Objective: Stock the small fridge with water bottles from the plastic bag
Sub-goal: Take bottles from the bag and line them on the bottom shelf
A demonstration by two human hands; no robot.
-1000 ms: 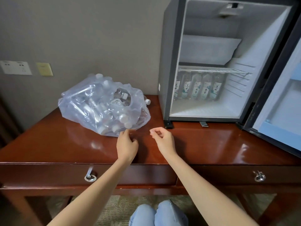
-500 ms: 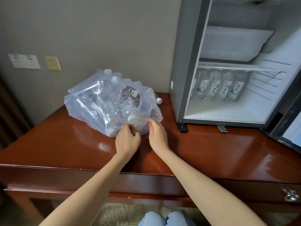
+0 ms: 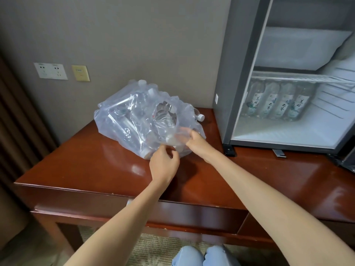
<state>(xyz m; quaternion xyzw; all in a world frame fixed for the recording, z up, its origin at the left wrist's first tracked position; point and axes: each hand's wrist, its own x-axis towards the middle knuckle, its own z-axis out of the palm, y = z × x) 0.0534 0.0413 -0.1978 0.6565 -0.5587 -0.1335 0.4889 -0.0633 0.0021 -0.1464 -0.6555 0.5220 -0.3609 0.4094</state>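
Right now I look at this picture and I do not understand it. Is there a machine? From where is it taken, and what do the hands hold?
There is no machine here: a person works with two bare hands. The picture comes from a camera worn on the person's head. It looks forward and down, so both forearms reach away from you. On the wooden table lies a clear plastic bag full of water bottles. To its right, on the same table, stands the small fridge with its door open. A row of labelled bottles stands under its wire shelf. The left hand pinches the near edge of the bag. The right hand, a little blurred, grips the film beside it, probably to open the bag. Neither hand holds a bottle yet.
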